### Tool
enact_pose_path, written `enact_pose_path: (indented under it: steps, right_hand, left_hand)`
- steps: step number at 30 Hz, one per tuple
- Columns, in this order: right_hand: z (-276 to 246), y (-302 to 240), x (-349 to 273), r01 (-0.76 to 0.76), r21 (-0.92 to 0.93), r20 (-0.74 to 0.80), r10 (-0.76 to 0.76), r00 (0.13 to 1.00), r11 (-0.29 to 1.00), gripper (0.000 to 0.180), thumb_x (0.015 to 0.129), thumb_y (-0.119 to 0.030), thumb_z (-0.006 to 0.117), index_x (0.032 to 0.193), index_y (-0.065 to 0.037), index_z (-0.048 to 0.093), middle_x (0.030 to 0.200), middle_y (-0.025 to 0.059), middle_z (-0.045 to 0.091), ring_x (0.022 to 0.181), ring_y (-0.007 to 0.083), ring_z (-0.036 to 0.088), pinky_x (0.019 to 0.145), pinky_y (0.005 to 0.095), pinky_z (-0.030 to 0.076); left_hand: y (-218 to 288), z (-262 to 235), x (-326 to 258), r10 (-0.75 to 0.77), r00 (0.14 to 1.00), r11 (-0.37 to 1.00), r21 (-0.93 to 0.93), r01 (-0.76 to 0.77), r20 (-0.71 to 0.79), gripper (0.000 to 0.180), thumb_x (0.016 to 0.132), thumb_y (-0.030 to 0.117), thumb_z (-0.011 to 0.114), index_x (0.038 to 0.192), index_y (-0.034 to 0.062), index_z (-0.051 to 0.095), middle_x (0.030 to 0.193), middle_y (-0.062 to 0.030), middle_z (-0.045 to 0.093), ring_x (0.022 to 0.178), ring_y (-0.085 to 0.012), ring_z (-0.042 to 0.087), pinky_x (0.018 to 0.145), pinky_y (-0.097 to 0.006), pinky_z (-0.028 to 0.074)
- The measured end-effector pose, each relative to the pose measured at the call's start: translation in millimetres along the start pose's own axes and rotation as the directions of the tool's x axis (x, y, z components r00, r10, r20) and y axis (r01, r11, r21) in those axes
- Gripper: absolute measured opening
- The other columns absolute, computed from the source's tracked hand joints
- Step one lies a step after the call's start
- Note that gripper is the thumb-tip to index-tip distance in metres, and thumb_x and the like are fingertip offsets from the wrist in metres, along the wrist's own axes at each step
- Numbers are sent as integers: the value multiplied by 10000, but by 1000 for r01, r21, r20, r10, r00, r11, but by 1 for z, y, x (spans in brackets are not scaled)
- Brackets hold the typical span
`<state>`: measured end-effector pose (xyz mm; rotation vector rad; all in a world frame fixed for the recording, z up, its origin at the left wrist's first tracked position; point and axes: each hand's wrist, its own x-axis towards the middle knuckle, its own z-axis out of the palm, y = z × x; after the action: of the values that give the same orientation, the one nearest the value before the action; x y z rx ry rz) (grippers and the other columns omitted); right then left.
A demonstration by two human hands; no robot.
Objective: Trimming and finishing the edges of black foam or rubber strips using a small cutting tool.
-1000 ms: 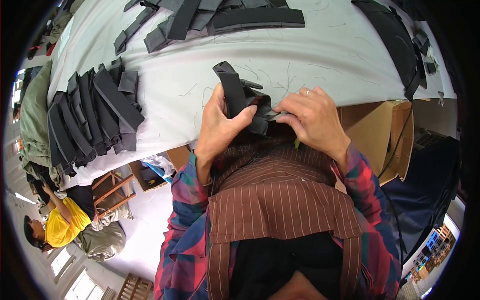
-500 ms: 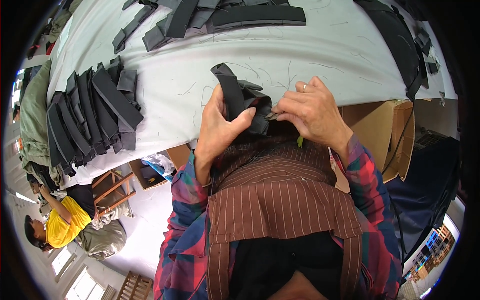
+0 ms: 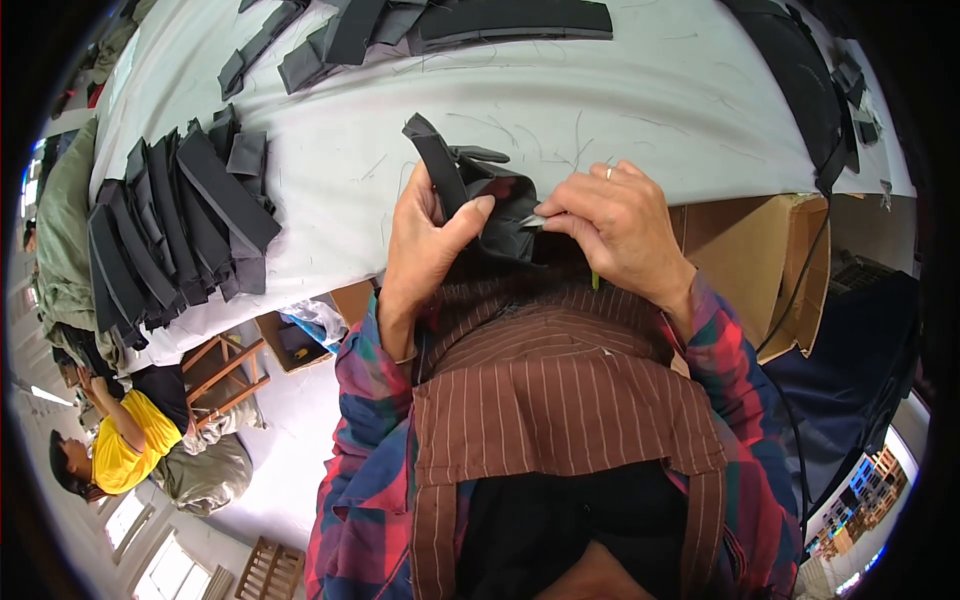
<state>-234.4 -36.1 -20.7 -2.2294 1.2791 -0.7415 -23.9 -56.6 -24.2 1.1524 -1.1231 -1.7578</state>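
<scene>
One bare left hand (image 3: 425,235) has its grip pinched on a folded dark grey cloth piece (image 3: 508,245), thumb on top. The cloth is held up over the near edge of the table (image 3: 325,200), just above the brown striped apron (image 3: 570,415). One bare right hand (image 3: 620,220) has thumb and finger pressed together on a small pale tool (image 3: 531,222). I cannot tell what kind it is. A thin green bit (image 3: 595,281) hangs under that hand.

Half a second ago, the cloth hid more of its inside. Now its fold looks wider, and the pale tip shows against the inner side. That likely means the careful work is at this inside spot, and it looks not yet done.

White cloth covers the table. Many dark grey strips (image 3: 165,225) lie in a pile at the left, and loose dark threads (image 3: 577,140) lie about. A big brown cardboard box (image 3: 755,245) is at the right. Far left is a person in a yellow shirt (image 3: 140,430).
</scene>
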Motion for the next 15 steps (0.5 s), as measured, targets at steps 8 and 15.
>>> enact_pose_path:
  steps: [8, 15]
  right_hand:
    - [9, -10, 6, 102, -264, -103, -134, 986, 959, 120, 693, -70, 615, 809, -98, 619, 848, 29, 507, 689, 187, 533, 585, 317, 382]
    - [21, -11, 11, 155, -342, -86, -195, 977, 927, 27, 695, -93, 584, 688, -79, 563, 772, 33, 474, 658, 170, 512, 564, 314, 394]
  left_hand:
    - [1, 1, -5, -15, 998, 1000, 0, 15, -61, 351, 824, 50, 609, 1139, -30, 478, 1057, -109, 614, 963, -135, 583, 839, -261, 466]
    - [-2, -4, -3, -31, 996, 999, 37, 34, -81, 348, 816, 103, 647, 1102, -15, 489, 968, -53, 598, 850, -86, 544, 745, -228, 449]
